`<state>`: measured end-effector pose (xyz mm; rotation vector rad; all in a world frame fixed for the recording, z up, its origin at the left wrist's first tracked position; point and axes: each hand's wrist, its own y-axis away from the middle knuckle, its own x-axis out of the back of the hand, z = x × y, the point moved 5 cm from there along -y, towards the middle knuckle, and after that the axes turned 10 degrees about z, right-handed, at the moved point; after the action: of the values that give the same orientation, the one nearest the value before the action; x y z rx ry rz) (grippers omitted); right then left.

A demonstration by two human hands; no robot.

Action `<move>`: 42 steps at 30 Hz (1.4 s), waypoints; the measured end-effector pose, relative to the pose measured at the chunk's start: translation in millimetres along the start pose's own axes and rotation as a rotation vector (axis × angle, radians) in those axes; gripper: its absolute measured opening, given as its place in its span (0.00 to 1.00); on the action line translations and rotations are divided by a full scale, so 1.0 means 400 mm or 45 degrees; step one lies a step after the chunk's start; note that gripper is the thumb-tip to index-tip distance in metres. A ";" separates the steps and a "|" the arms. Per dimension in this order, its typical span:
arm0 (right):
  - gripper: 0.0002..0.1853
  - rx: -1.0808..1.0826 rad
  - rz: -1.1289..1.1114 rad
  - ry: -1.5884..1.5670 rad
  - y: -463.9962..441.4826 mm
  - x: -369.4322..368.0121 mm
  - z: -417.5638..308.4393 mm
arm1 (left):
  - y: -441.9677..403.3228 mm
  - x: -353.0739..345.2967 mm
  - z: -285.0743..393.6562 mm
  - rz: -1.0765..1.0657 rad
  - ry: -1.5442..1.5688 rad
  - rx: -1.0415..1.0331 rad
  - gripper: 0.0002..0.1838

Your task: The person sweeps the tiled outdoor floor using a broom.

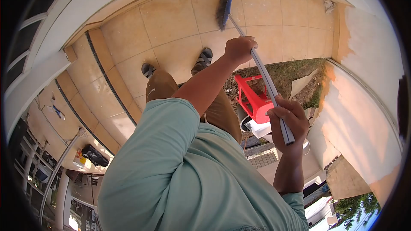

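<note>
A broom (265, 74) with a long pale handle with dark lengthwise stripes slants across the view. Its blue head with dark bristles (224, 10) rests on the tiled floor near the wall base. My left hand (240, 51) is closed round the lower part of the handle. Closer to my body, my right hand (287, 122) grips the handle near its top end, which sticks out just past the fingers. Below the handle, a red plastic stool (257, 102) lies beside the tiles.
My sandalled feet (203, 57) are on the tiles (171, 12). Steps with dark edging (105, 74) lie to the left, with a black object (95, 155) farther down. A soil and grass strip (295, 70) borders the tiles, near a peeling wall (342, 115) at right.
</note>
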<state>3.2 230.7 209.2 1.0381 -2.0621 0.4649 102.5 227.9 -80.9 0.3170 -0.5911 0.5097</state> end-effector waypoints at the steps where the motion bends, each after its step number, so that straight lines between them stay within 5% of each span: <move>1: 0.08 0.013 0.004 -0.005 0.001 0.028 -0.017 | 0.020 0.029 0.016 0.013 -0.008 -0.002 0.09; 5: 0.09 0.106 -0.057 -0.185 -0.022 0.058 -0.075 | 0.120 0.200 -0.020 0.317 -0.040 0.101 0.08; 10: 0.08 0.173 -0.333 -0.566 -0.114 -0.156 -0.127 | 0.236 0.399 -0.215 0.420 0.041 0.407 0.13; 14: 0.10 0.230 -0.437 -0.758 -0.166 -0.421 -0.149 | 0.315 0.498 -0.419 0.445 -0.147 0.917 0.32; 19: 0.08 0.299 -0.478 -0.638 -0.219 -0.534 -0.142 | 0.282 0.479 -0.587 0.385 -0.230 0.894 0.34; 35: 0.06 -0.194 0.129 -0.377 -0.378 0.244 0.631 | -0.470 -0.282 0.175 -0.110 -0.247 0.363 0.17; 42: 0.06 -0.028 0.189 -0.103 -0.379 0.449 0.699 | -0.580 -0.391 0.443 -0.161 -0.262 0.244 0.17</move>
<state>-74.8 -123.4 165.5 0.9079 -2.2215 0.4809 36.8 -96.4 -67.4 0.5901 -0.7180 0.4152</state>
